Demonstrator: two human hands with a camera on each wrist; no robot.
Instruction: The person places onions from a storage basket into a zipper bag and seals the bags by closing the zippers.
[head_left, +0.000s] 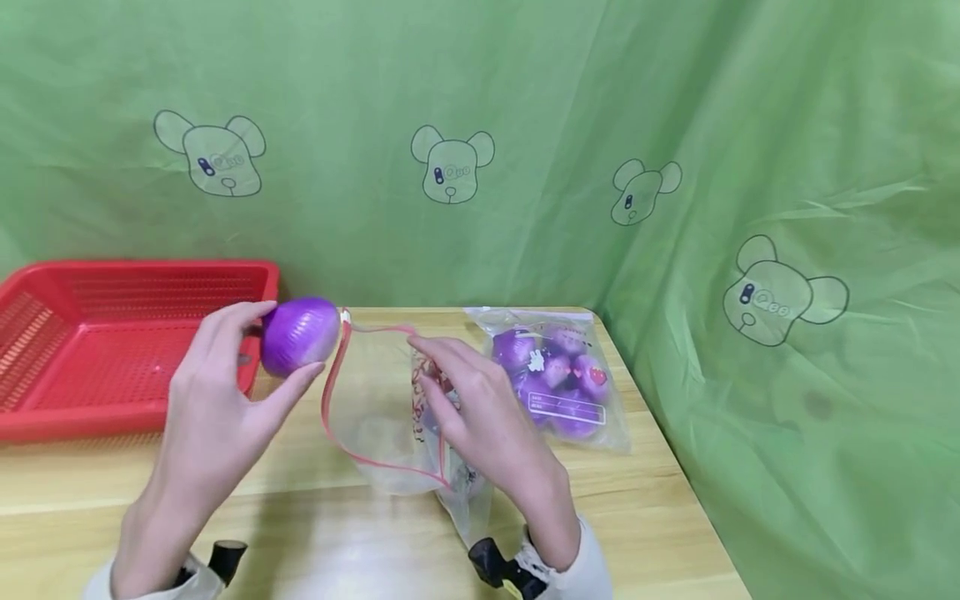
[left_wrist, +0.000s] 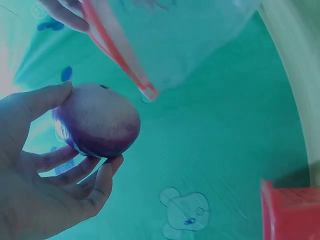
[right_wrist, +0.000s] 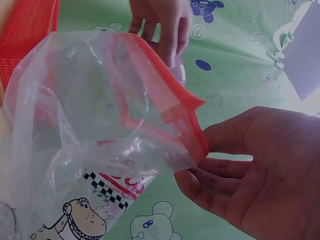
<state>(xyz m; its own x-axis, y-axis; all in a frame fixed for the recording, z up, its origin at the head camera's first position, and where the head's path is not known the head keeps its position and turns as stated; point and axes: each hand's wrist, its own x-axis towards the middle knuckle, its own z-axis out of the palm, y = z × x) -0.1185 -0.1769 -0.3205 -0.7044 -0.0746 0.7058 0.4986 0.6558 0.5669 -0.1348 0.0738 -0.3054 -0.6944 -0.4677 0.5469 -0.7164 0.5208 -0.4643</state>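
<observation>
Between the thumb and fingers of my left hand (head_left: 213, 404) is a glossy purple onion (head_left: 300, 337), held in the air left of a clear zip bag (head_left: 375, 433). The left wrist view shows the paler side of the onion (left_wrist: 100, 115). My right hand (head_left: 495, 408) pinches the bag's red-edged rim, seen closely in the right wrist view, where thumb and fingers (right_wrist: 200, 192) meet at its corner. The bag's mouth gapes toward the onion. Printed cartoon figures (right_wrist: 82, 220) mark the bag's side.
A red plastic basket (head_left: 97, 367) stands at the left of the wooden table (head_left: 300, 533). To the right lies another clear zip bag (head_left: 618, 429) filled with several purple onions (head_left: 558, 371). Green curtain (head_left: 525, 100) with mouse-head prints hangs behind and along the right side.
</observation>
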